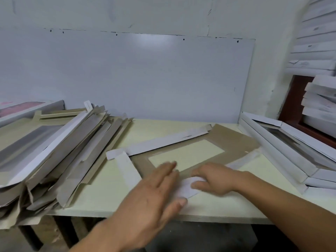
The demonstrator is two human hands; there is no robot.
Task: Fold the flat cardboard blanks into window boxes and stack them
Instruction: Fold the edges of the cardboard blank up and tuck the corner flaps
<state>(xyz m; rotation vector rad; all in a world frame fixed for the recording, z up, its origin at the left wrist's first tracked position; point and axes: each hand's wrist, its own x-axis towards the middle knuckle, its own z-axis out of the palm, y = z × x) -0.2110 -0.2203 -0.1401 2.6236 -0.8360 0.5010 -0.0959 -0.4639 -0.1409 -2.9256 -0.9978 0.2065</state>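
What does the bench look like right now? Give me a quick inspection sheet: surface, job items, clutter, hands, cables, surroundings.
Surface: pale table, bare along the near edge.
Job's things: one cardboard blank lies flat at centre, brown side up, with its window cut-out showing the table and white flaps partly folded; pile of unfolded blanks at left, slumping over the table edge; folded window boxes stacked at right.
Clutter: nothing seen.
Grippers: left hand lies flat with straight fingers on the blank's near edge; right hand curls over a white flap.
Cables: nothing seen.
Surroundings: whiteboard on the wall behind; more white boxes piled high at upper right.
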